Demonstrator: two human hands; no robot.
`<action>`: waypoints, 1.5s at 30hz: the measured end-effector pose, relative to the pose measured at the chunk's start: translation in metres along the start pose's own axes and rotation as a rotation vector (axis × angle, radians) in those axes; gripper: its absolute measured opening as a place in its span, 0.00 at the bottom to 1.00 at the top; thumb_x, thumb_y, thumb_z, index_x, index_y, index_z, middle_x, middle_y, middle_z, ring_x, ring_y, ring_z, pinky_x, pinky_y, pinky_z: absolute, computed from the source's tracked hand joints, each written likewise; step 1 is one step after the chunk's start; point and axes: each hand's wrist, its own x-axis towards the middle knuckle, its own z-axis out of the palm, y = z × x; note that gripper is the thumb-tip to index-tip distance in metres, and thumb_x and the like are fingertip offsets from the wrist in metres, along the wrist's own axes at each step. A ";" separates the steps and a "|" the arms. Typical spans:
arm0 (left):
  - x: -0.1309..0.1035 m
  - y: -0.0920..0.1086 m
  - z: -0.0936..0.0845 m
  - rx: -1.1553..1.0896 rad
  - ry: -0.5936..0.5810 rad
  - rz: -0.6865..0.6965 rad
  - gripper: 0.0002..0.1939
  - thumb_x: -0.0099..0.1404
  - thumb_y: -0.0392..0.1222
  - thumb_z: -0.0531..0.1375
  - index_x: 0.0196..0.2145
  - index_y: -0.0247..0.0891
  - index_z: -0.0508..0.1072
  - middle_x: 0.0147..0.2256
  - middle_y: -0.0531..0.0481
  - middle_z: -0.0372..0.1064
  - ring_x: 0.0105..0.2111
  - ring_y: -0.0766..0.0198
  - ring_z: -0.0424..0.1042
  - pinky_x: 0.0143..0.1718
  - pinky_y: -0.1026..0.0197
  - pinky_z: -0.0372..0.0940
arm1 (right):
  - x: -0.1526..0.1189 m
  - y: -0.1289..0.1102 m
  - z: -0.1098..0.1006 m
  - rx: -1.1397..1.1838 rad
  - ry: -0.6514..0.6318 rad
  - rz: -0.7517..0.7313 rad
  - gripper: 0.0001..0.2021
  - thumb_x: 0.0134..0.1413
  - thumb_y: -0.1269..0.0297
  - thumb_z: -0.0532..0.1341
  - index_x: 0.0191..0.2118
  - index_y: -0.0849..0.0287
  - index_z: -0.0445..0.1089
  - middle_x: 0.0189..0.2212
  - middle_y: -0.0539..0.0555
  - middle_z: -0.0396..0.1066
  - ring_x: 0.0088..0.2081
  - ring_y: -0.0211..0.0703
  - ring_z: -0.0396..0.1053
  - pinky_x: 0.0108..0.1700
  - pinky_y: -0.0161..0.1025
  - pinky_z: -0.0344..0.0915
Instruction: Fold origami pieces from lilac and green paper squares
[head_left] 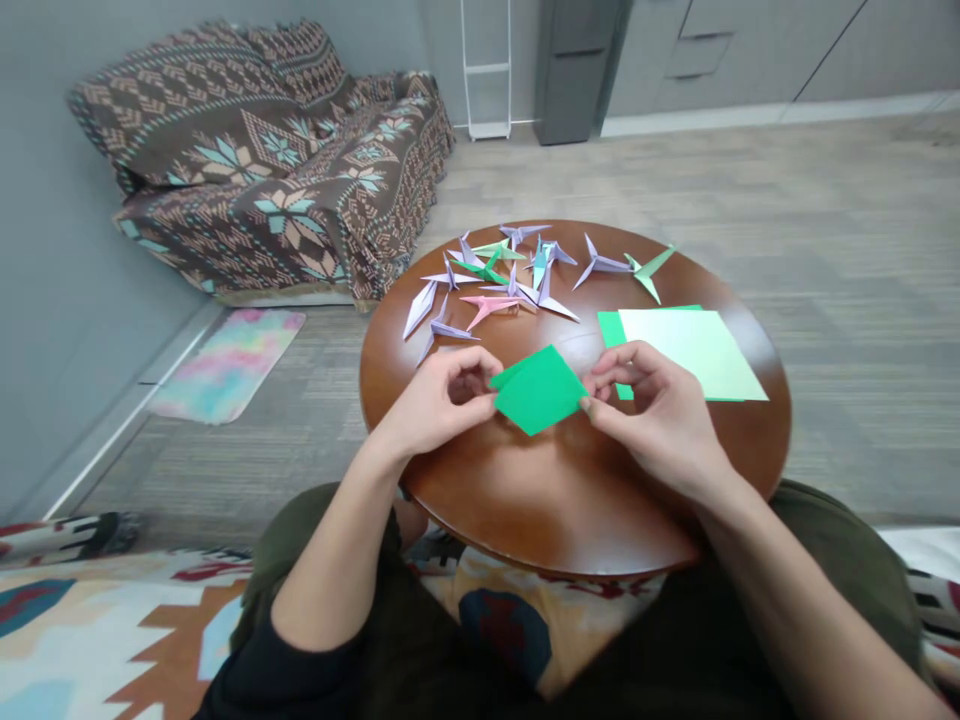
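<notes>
A folded green sheet of origami paper (pixel 541 391) is held up over the near middle of the table, its shape a small diamond with a loose layer at the upper left. My left hand (pixel 455 393) pinches its left corner between thumb and fingers. At the opposite corner, my right hand (pixel 646 405) grips it the same way. Beyond my hands lie several folded paper pieces with pointed arms, among them a pink one (pixel 493 306), a dark green one (pixel 484 266) and a purple one (pixel 444 328). A stack of flat paper (pixel 686 345), pale green over darker green, rests beside my right hand.
The round brown wooden table (pixel 555 520) stands close against my knees. A sofa with a patterned cover (pixel 300 190) is at the far left, a pastel mat (pixel 229 365) on the floor before it. Grey cabinets (pixel 720 60) and a white rack (pixel 487 70) line the back wall.
</notes>
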 end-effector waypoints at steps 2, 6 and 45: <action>-0.001 -0.001 0.002 -0.046 -0.111 0.004 0.15 0.58 0.43 0.69 0.42 0.35 0.78 0.40 0.47 0.78 0.39 0.58 0.75 0.43 0.60 0.69 | -0.001 -0.001 0.002 -0.007 -0.021 -0.011 0.13 0.48 0.75 0.68 0.39 0.54 0.69 0.32 0.49 0.74 0.33 0.41 0.70 0.36 0.38 0.68; -0.003 -0.001 0.003 -0.259 -0.170 0.021 0.25 0.68 0.61 0.60 0.45 0.35 0.81 0.41 0.41 0.79 0.44 0.50 0.77 0.48 0.54 0.69 | -0.001 -0.002 0.003 -0.052 -0.009 -0.047 0.12 0.48 0.76 0.66 0.38 0.55 0.69 0.32 0.49 0.74 0.33 0.40 0.70 0.35 0.38 0.68; -0.002 0.008 0.041 -0.066 -0.089 -0.083 0.05 0.59 0.39 0.64 0.31 0.34 0.77 0.29 0.52 0.73 0.29 0.64 0.69 0.33 0.63 0.64 | -0.002 -0.007 0.007 -0.259 -0.259 -0.098 0.08 0.58 0.68 0.63 0.28 0.56 0.68 0.24 0.48 0.65 0.27 0.40 0.63 0.31 0.39 0.57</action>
